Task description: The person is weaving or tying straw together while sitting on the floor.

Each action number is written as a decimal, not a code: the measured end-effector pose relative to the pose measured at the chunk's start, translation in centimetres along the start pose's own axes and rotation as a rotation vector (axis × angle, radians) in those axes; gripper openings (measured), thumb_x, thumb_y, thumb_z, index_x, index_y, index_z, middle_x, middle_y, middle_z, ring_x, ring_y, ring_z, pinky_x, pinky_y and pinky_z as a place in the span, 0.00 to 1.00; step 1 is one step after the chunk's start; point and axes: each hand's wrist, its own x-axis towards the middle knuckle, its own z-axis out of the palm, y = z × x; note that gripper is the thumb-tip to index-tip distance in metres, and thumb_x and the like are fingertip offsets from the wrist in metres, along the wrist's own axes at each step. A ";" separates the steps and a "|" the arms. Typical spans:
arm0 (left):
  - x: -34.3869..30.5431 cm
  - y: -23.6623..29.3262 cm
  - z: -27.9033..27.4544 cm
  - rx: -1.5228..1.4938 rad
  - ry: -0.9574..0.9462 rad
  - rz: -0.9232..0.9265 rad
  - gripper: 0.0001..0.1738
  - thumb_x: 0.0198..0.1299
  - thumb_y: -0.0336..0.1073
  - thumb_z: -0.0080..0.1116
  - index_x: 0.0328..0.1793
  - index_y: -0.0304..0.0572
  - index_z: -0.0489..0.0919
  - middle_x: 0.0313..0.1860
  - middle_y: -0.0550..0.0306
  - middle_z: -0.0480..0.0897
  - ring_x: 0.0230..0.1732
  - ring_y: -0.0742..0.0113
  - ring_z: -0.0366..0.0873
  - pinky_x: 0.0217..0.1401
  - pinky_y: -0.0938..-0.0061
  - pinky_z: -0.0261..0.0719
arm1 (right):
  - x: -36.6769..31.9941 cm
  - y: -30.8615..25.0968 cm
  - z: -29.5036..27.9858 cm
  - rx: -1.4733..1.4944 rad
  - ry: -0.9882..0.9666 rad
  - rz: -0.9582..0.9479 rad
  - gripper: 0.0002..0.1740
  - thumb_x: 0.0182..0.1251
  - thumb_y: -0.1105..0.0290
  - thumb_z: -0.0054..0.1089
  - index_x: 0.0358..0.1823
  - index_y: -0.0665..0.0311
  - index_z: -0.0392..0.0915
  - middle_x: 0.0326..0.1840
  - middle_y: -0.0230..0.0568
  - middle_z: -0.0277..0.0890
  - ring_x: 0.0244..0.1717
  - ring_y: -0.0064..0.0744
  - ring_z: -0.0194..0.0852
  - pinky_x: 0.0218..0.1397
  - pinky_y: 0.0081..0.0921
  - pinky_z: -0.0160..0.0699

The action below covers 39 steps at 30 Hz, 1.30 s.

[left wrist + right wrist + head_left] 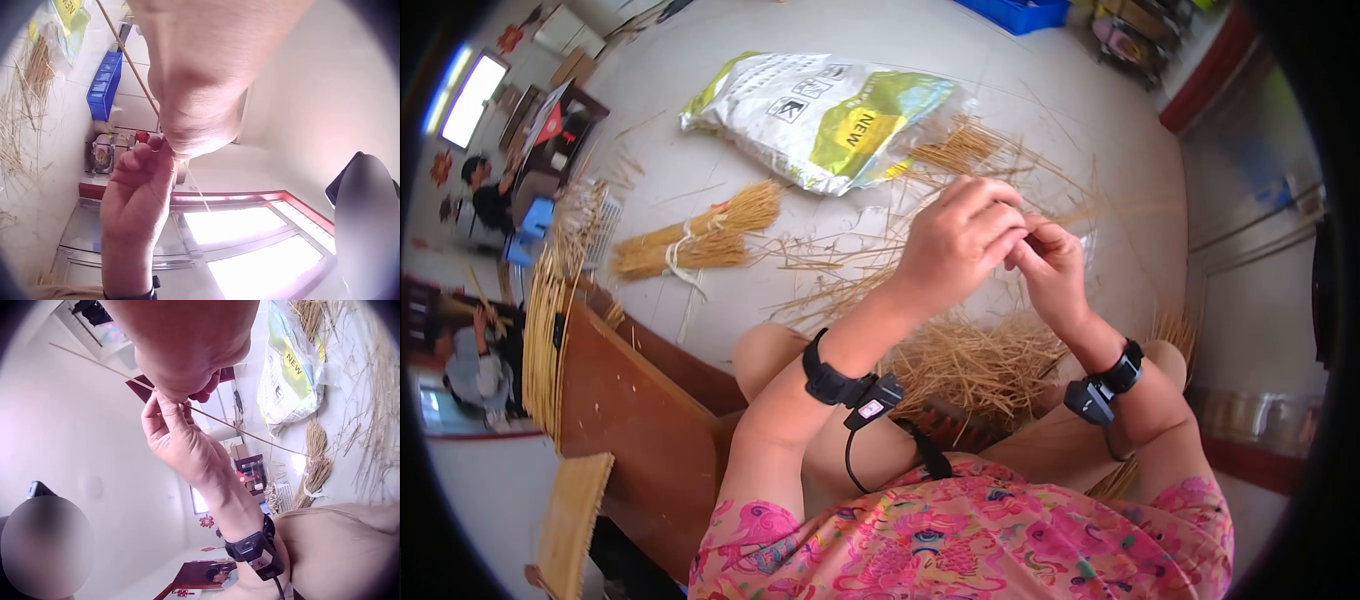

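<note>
A single long, thin straw stalk (100, 364) passes through the fingers of both hands, held up in front of the body. My left hand (965, 240) pinches it between thumb and fingers, seen best in the right wrist view. Close against it, my right hand (1052, 268) pinches the stalk too, its fingertips meeting the left ones. The exact grip point is hidden behind the fingers. Below the hands, a heap of loose straw (985, 365) lies between the legs.
A white and green plastic bag (800, 110) lies on the floor ahead, with straw (960, 148) at its mouth. To its left is a tied straw bundle (700, 235). A brown wooden board (635, 385) stands at the left. Other people (490, 195) sit farther left.
</note>
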 end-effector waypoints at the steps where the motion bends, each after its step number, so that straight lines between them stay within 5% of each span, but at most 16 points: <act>1: 0.2 0.1 -0.1 0.014 -0.006 0.015 0.09 0.48 0.26 0.64 0.36 0.41 0.78 0.38 0.57 0.79 0.40 0.60 0.76 0.42 0.69 0.75 | 0.3 -0.4 -0.1 -0.055 -0.019 0.045 0.06 0.63 0.78 0.56 0.40 0.69 0.78 0.31 0.29 0.76 0.31 0.15 0.70 0.34 0.14 0.71; 8: 3.3 2.8 -1.5 0.038 0.138 0.099 0.07 0.50 0.26 0.62 0.36 0.42 0.77 0.32 0.57 0.80 0.35 0.59 0.75 0.37 0.69 0.74 | 2.8 -4.1 2.5 0.681 0.002 0.397 0.06 0.66 0.72 0.54 0.40 0.66 0.76 0.33 0.33 0.77 0.34 0.16 0.72 0.34 0.15 0.70; 11: 6.2 6.0 -3.6 0.047 0.149 0.192 0.06 0.51 0.26 0.62 0.35 0.42 0.76 0.29 0.58 0.79 0.31 0.60 0.75 0.33 0.69 0.73 | 3.2 -3.7 2.8 0.615 -0.069 0.495 0.09 0.66 0.69 0.55 0.43 0.65 0.77 0.38 0.36 0.78 0.39 0.18 0.76 0.36 0.16 0.73; 15: 11.5 10.5 -8.2 0.142 0.177 0.316 0.03 0.56 0.25 0.60 0.34 0.40 0.77 0.29 0.61 0.80 0.28 0.74 0.77 0.33 0.80 0.75 | 2.8 1.3 -0.1 -0.458 -0.307 0.365 0.25 0.59 0.61 0.65 0.55 0.64 0.71 0.46 0.44 0.76 0.46 0.29 0.77 0.46 0.25 0.78; 17: 14.1 12.6 -10.8 0.160 0.121 0.315 0.08 0.60 0.25 0.57 0.45 0.40 0.79 0.38 0.57 0.84 0.40 0.70 0.82 0.43 0.81 0.79 | 1.7 1.0 -0.3 -1.045 -0.377 0.223 0.38 0.52 0.57 0.71 0.63 0.63 0.65 0.53 0.49 0.72 0.48 0.34 0.76 0.50 0.30 0.79; 19: 18.5 14.4 -12.8 -0.186 0.163 0.381 0.04 0.63 0.28 0.53 0.37 0.35 0.77 0.27 0.55 0.82 0.28 0.73 0.78 0.35 0.84 0.77 | 0.3 -0.7 1.0 -0.824 -0.358 0.184 0.45 0.52 0.59 0.72 0.69 0.60 0.57 0.62 0.52 0.63 0.49 0.34 0.75 0.51 0.30 0.78; 22: 20.3 17.5 -14.1 -0.340 0.088 0.410 0.04 0.63 0.27 0.53 0.36 0.34 0.77 0.27 0.55 0.82 0.28 0.73 0.78 0.33 0.84 0.76 | -1.2 -2.0 4.2 -0.580 -0.367 0.054 0.54 0.49 0.62 0.74 0.74 0.57 0.48 0.69 0.55 0.52 0.46 0.34 0.77 0.51 0.29 0.79; 25: 20.6 21.6 -13.9 -0.300 0.123 0.390 0.06 0.64 0.30 0.53 0.37 0.33 0.77 0.27 0.54 0.82 0.28 0.74 0.78 0.32 0.85 0.75 | -2.2 -3.4 8.5 -0.510 -0.251 -0.077 0.49 0.54 0.63 0.70 0.73 0.57 0.49 0.64 0.55 0.60 0.40 0.32 0.79 0.46 0.26 0.80; 28: 19.8 25.0 -15.1 -0.291 0.108 0.339 0.09 0.65 0.33 0.53 0.38 0.34 0.78 0.29 0.53 0.83 0.29 0.74 0.78 0.33 0.85 0.75 | -1.8 -4.0 10.4 -0.378 -0.010 -0.023 0.35 0.60 0.67 0.63 0.66 0.69 0.59 0.52 0.52 0.71 0.36 0.33 0.79 0.42 0.28 0.79; 29: 19.9 25.2 -15.0 -0.274 0.154 0.408 0.09 0.65 0.33 0.52 0.39 0.34 0.78 0.30 0.53 0.83 0.29 0.74 0.78 0.33 0.84 0.75 | -1.4 -3.2 10.3 -0.339 0.028 -0.047 0.17 0.67 0.70 0.54 0.53 0.73 0.69 0.36 0.47 0.77 0.30 0.31 0.79 0.33 0.26 0.79; 30: 19.4 25.5 -15.0 -0.198 0.207 0.435 0.12 0.64 0.38 0.53 0.42 0.35 0.78 0.32 0.53 0.83 0.32 0.72 0.78 0.35 0.82 0.75 | -1.2 -2.6 10.1 -0.289 0.006 -0.040 0.14 0.68 0.71 0.51 0.50 0.74 0.71 0.36 0.46 0.78 0.30 0.29 0.79 0.33 0.25 0.79; 33: 17.1 26.9 -14.9 0.064 0.355 0.428 0.28 0.59 0.56 0.55 0.52 0.38 0.75 0.41 0.51 0.82 0.38 0.68 0.78 0.44 0.79 0.76 | -1.1 -2.5 8.3 -0.150 0.032 -0.026 0.14 0.73 0.71 0.44 0.39 0.76 0.75 0.34 0.42 0.78 0.30 0.26 0.79 0.31 0.23 0.79; 35: 18.1 22.8 -18.0 0.523 0.272 0.620 0.20 0.57 0.46 0.56 0.49 0.42 0.75 0.39 0.51 0.80 0.38 0.62 0.78 0.41 0.76 0.75 | -0.6 -4.9 5.3 -0.051 0.125 -0.125 0.14 0.73 0.70 0.44 0.40 0.75 0.75 0.32 0.41 0.78 0.29 0.24 0.78 0.31 0.21 0.78; 38: 16.2 19.0 -13.5 -0.019 0.115 0.490 0.19 0.68 0.30 0.47 0.65 0.42 0.67 0.57 0.49 0.76 0.57 0.64 0.75 0.56 0.74 0.74 | 0.6 -11.5 -3.0 -0.339 0.378 -0.615 0.10 0.73 0.70 0.45 0.40 0.69 0.72 0.27 0.35 0.76 0.24 0.19 0.75 0.26 0.19 0.75; 39: 14.1 17.1 -11.9 0.034 0.105 0.373 0.21 0.70 0.38 0.44 0.66 0.39 0.65 0.63 0.47 0.72 0.65 0.59 0.70 0.67 0.66 0.67 | 0.2 -15.0 -6.2 -0.455 0.509 -0.822 0.03 0.68 0.75 0.49 0.37 0.66 0.71 0.24 0.39 0.75 0.20 0.26 0.75 0.23 0.23 0.73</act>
